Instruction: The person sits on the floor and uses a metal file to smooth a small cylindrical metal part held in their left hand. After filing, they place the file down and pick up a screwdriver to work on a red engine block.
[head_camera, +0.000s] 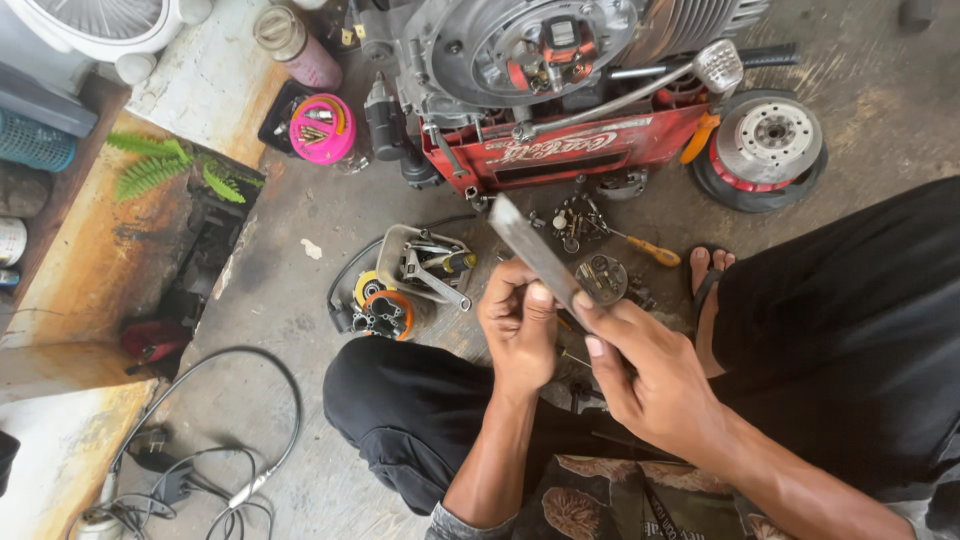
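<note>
My right hand (640, 370) grips a flat grey metal file (532, 250) by its lower end, the blade slanting up and to the left. My left hand (520, 325) is closed next to the file, its fingertips pinched on something too small to make out, pressed against the blade. Both hands hover above my knees, which are in black trousers. Behind them an engine (520, 45) with its side cover off rests on a red crate (580, 150).
A grey engine cover holding tools (420, 270) lies on the concrete floor to the left. A flywheel (765, 140), a yellow-handled screwdriver (650, 248), small parts, a pink tub (322, 128), a spray can (295, 45) and cables (200, 470) surround me. My sandalled foot (705, 275) is at right.
</note>
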